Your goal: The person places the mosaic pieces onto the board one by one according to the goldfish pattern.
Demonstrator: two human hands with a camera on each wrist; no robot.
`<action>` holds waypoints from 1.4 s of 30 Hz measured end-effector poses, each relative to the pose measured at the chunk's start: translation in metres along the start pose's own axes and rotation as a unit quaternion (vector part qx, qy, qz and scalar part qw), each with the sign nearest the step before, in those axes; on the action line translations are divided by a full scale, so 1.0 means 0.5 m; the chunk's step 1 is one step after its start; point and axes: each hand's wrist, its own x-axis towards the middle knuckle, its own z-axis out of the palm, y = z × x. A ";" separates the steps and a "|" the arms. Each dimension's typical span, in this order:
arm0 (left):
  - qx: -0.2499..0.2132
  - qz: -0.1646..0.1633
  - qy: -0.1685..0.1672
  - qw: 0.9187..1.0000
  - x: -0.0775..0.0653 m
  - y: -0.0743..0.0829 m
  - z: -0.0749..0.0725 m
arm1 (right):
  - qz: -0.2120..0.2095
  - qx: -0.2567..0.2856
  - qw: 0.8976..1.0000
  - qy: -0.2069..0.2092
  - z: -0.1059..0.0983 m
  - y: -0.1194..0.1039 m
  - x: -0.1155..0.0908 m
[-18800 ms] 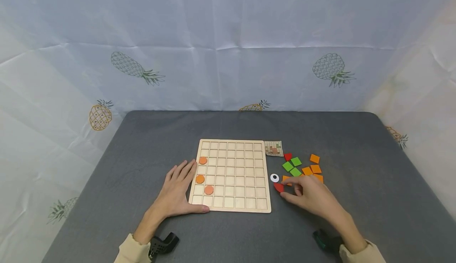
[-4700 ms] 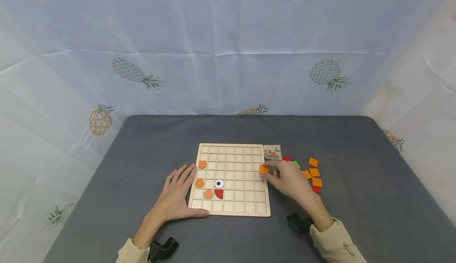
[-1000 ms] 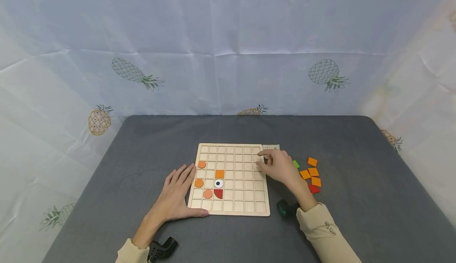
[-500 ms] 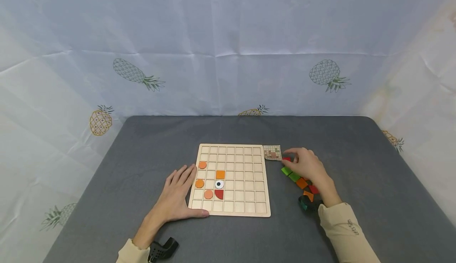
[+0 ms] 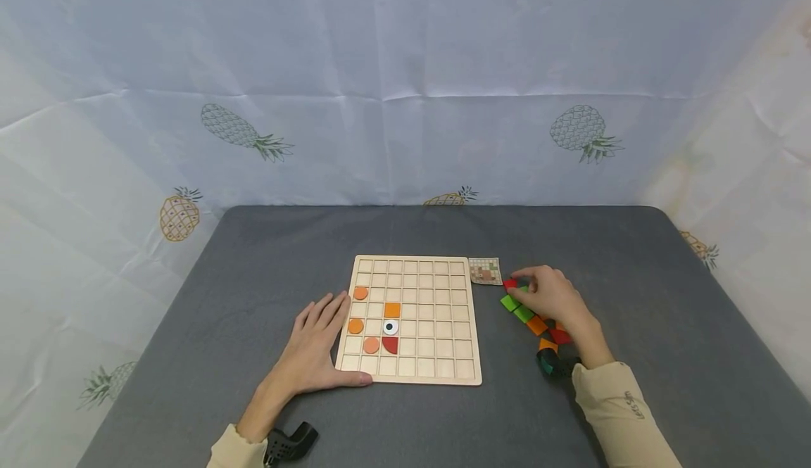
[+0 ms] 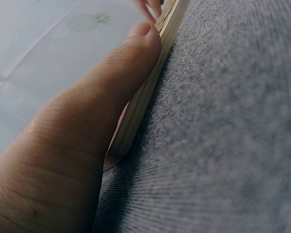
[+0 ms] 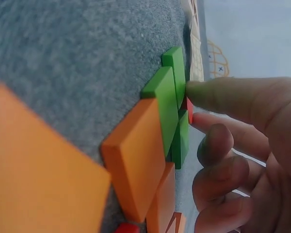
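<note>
The left hand [image 5: 315,346] steadies the gridded wooden board [image 5: 437,376] at its left side, fingers on the left edge and thumb [image 6: 136,51] along the front edge. In the head view the board carries several orange discs [image 5: 360,293], an orange square tile [image 5: 392,310], a white eye disc [image 5: 391,326] and a red quarter-round piece [image 5: 389,345]. Right of the board, the right hand [image 5: 556,299] pinches a small red piece [image 5: 510,283] at the table surface between thumb and forefinger. Its other fingers are curled. Green tiles [image 7: 165,99] lie right beside the fingertips.
A small printed pattern card [image 5: 484,271] lies against the board's upper right corner. Orange tiles [image 7: 138,155] and another red piece [image 5: 560,336] lie under and near the right wrist. A pineapple-print cloth [image 5: 405,137] hangs behind the grey table [image 5: 285,243].
The orange square, eye disc and red quarter-round have come onto the board since the oldest frame. Within the last second the right hand moved from the board's right edge to the loose pieces.
</note>
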 end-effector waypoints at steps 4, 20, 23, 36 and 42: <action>-0.001 0.003 0.001 1.000 0.001 0.001 -0.001 | 0.007 -0.003 1.000 -0.005 -0.001 0.005 -0.001; -0.004 0.004 0.003 1.000 0.000 0.001 0.000 | 0.059 -0.054 0.993 0.084 0.018 -0.013 -0.003; -0.005 0.004 0.004 1.000 0.000 0.001 0.000 | 0.058 -0.065 0.990 0.107 0.023 -0.015 0.000; -0.003 0.004 0.004 1.000 -0.001 0.001 0.000 | 0.065 -0.037 0.994 0.081 0.006 -0.009 -0.002; -0.002 0.003 0.004 1.000 -0.001 0.000 -0.001 | 0.042 -0.032 0.998 0.036 -0.007 -0.005 0.000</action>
